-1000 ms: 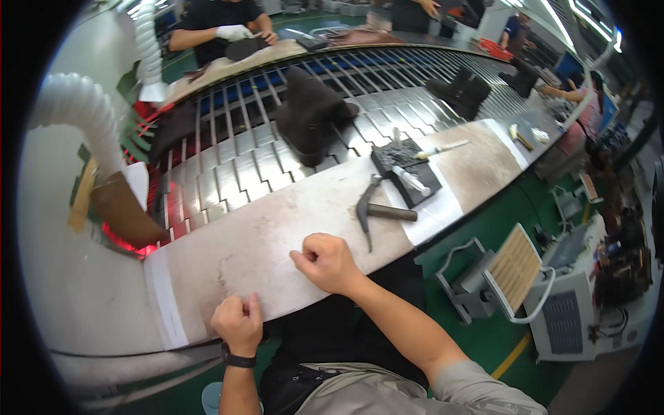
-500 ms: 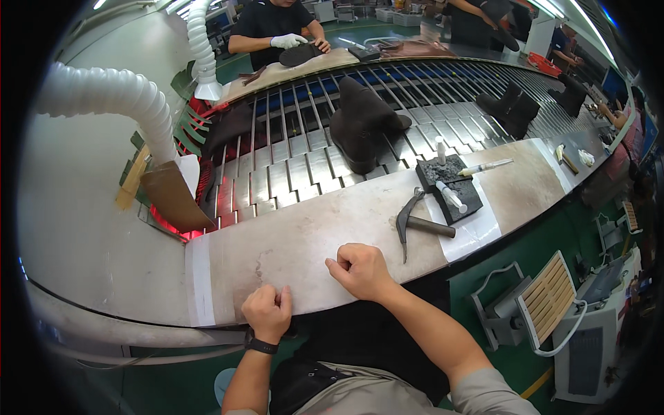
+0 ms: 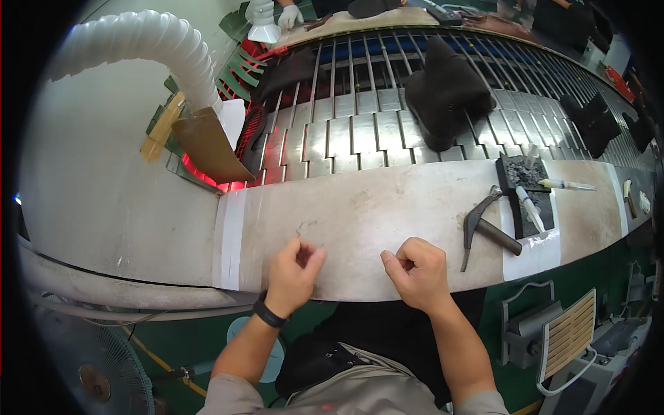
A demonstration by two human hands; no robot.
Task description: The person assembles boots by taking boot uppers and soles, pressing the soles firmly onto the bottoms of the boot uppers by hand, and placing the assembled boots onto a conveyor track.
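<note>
My left hand (image 3: 293,274), with a black band on its wrist, is loosely curled over the front part of the pale, stained bench top (image 3: 366,207). Its thumb and forefinger form a small gap, and nothing shows in it. To its right my right hand (image 3: 420,273) makes a loose fist at the bench's front edge, thumb against the curled forefinger, also with nothing visible inside. Nearest to the right hand lies a hammer (image 3: 499,237) with a dark curved head. Beyond it is a black block (image 3: 519,173) bearing several syringes, one being a white syringe (image 3: 530,209).
Behind the bench runs a slatted metal conveyor (image 3: 353,138) carrying a dark boot (image 3: 446,97) and other dark pieces. A white hose (image 3: 138,41) and brown board (image 3: 211,145) stand left by a red glow. Lower left is a fan (image 3: 93,373); a slatted fixture (image 3: 568,335) is lower right.
The view has turned left, so bench, hammer and boot appear further right. My left hand has rotated, opening a small gap between thumb and forefinger. My right hand stays curled near the hammer.
</note>
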